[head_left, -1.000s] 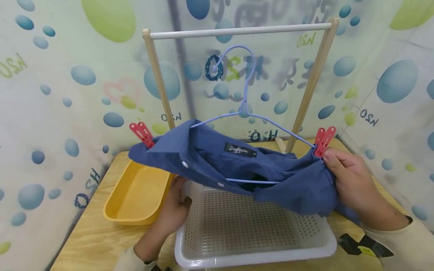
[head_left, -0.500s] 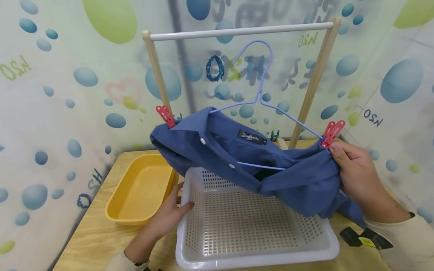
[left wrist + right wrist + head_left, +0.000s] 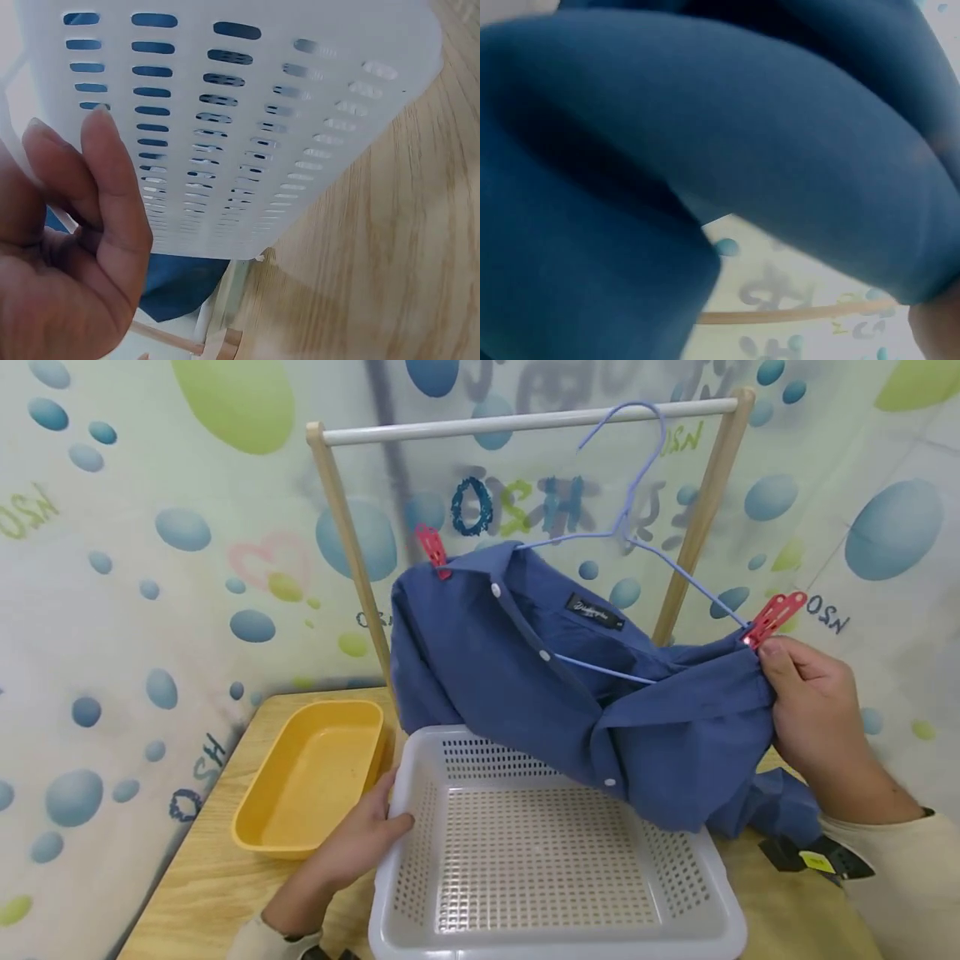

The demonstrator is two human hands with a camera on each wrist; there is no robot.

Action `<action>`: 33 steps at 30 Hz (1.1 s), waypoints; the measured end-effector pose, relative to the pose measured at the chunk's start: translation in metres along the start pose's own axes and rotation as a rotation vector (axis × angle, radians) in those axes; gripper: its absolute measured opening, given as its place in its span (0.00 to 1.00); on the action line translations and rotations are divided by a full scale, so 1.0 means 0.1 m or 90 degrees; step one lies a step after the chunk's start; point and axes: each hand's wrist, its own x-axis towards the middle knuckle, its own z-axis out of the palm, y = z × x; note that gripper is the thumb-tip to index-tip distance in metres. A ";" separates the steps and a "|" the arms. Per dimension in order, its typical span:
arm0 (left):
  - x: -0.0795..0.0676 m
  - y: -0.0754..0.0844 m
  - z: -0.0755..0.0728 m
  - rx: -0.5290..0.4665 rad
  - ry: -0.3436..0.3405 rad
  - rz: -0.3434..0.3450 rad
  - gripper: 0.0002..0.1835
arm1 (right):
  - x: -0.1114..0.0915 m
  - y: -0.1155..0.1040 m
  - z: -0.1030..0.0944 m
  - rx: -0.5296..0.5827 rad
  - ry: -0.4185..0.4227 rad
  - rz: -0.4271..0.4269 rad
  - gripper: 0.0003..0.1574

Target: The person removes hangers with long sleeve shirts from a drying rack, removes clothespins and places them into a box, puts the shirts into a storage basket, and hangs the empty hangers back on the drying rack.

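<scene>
**Blue shirt (image 3: 555,710) pinched by right hand (image 3: 817,718), white basket (image 3: 562,946) gripped by left hand (image 3: 360,839)**

In the head view, the shirt is held up by its shoulder, pinched between the thumb and curled fingers of the right hand, just below a red clothespin (image 3: 772,620); whether the clothespin itself is touched cannot be told. The basket's side rim is grasped by the left hand, its thumb laid over the edge and its fingers set outside. Between and above the hands, a lilac hanger (image 3: 631,489) is seen inside the collar; its hook is overlapped with the rack rod (image 3: 480,426), but contact cannot be judged. The other shoulder is clipped by a second clothespin (image 3: 432,550). To the left of the left hand, a yellow tray (image 3: 315,777) is set on the wooden table (image 3: 195,868).

Pale script is carried on the black collar label (image 3: 595,611), too small to be read surely. Behind the hands, mirrored "H2O" lettering is shown on the backdrop (image 3: 247,552).

In the left wrist view, two bent fingers are seen beside the slotted basket wall; blue cloth is glimpsed beyond.

In the right wrist view, most is filled by shirt cloth; only a sliver of the right hand is shown, so its grip cannot be told there.
</scene>
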 end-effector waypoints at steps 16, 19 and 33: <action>0.00 -0.08 0.02 -0.025 0.051 -0.010 0.38 | 0.20 -0.45 0.24 0.192 0.068 0.028 0.23; 0.01 -0.07 0.02 -0.020 0.070 -0.019 0.38 | 0.22 -0.51 0.29 0.210 0.070 0.010 0.25; 0.02 -0.04 0.03 -0.001 0.049 0.014 0.37 | 0.23 -0.52 0.32 0.224 0.026 0.057 0.23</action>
